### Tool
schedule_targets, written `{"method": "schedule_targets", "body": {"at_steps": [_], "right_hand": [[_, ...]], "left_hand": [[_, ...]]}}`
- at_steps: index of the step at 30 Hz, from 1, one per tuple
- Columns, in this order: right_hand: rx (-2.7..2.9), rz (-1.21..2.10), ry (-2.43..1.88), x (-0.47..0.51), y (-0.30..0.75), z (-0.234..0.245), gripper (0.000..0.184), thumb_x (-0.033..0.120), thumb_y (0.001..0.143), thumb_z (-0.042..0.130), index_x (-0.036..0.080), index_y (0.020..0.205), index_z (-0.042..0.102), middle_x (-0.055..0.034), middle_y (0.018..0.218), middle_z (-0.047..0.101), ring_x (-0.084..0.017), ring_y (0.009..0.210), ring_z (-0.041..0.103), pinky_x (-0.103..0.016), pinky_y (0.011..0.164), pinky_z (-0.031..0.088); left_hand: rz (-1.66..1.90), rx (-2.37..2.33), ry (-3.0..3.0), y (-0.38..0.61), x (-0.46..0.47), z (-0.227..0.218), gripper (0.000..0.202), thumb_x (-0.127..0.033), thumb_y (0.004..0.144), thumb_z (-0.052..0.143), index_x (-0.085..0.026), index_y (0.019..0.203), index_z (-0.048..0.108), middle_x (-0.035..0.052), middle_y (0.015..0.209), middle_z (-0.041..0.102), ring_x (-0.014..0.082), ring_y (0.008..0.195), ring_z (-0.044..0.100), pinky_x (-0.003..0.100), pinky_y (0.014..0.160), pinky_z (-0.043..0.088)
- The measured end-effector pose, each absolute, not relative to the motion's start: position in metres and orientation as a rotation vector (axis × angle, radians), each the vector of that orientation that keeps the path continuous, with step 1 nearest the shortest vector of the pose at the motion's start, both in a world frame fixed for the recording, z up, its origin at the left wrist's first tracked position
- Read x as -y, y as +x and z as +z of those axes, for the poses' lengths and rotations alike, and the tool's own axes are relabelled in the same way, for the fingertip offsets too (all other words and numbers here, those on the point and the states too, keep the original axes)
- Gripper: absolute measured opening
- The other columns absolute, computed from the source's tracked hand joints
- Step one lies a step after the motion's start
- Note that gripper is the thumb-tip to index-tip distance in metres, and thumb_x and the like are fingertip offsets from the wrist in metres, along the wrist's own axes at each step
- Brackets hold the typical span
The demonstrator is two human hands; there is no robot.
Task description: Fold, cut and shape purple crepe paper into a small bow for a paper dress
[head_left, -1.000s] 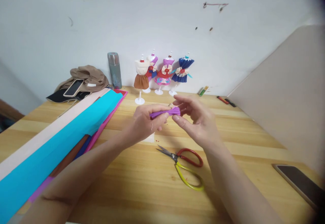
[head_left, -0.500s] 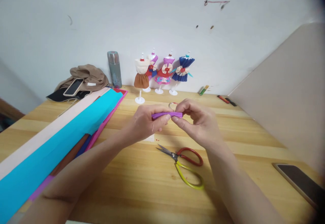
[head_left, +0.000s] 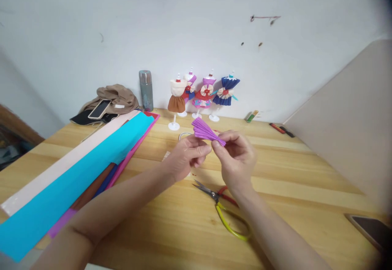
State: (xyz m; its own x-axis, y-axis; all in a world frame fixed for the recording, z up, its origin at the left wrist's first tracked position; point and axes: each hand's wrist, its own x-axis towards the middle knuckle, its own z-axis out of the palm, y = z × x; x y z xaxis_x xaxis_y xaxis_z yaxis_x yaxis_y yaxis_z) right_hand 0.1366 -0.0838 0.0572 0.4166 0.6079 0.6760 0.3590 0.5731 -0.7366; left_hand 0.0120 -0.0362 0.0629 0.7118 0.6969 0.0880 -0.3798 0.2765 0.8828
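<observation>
A piece of pleated purple crepe paper (head_left: pixel 206 131) is held up over the table, its left end fanned out and its right end narrow. My right hand (head_left: pixel 237 158) pinches the narrow end between thumb and fingers. Against the lower edge of the fanned part, my left hand (head_left: pixel 186 156) is closed, its fingers partly behind the paper and its thumb pointing right. Below the hands lie scissors (head_left: pixel 214 194) with blades slightly apart, one red handle and one yellow. My right wrist partly covers the red handle.
Several small dress forms in paper outfits (head_left: pixel 206 92) stand by the wall beside a flask (head_left: pixel 146 90). Long crepe paper sheets (head_left: pixel 82 172) cover the left side. A phone (head_left: pixel 99 109) rests on brown cloth (head_left: pixel 119 98); another phone (head_left: pixel 367 231) lies at right.
The purple paper has gone from a flat folded strip to a fan spread at its left end. My left thumb has come off its front. The view has shifted slightly.
</observation>
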Motion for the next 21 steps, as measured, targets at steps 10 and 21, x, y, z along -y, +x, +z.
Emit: {"method": "schedule_targets", "body": {"at_steps": [10,21], "right_hand": [[1.137,0.624,-0.846,0.079,0.130,0.048,0.023,0.035,0.077,0.074,0.023,0.074,0.054,0.0034,0.070,0.054,-0.014,0.059,0.055,-0.031,0.059,0.048],[1.339,0.416,-1.046,0.087,0.143,0.059,0.020,0.041,0.079,0.072,0.023,0.077,0.064,-0.0015,0.073,0.062,-0.017,0.069,0.058,-0.032,0.065,0.047]], "left_hand": [[0.825,-0.398,1.128,0.007,0.033,0.067,0.029,-0.039,0.066,0.077,-0.015,0.071,0.061,-0.0054,0.048,0.047,0.0053,0.043,0.036,0.021,0.043,0.023],[0.932,-0.421,1.079,0.008,0.031,0.066,0.026,-0.035,0.067,0.077,-0.014,0.068,0.062,-0.0039,0.052,0.051,0.0047,0.046,0.041,0.019,0.044,0.027]]}}
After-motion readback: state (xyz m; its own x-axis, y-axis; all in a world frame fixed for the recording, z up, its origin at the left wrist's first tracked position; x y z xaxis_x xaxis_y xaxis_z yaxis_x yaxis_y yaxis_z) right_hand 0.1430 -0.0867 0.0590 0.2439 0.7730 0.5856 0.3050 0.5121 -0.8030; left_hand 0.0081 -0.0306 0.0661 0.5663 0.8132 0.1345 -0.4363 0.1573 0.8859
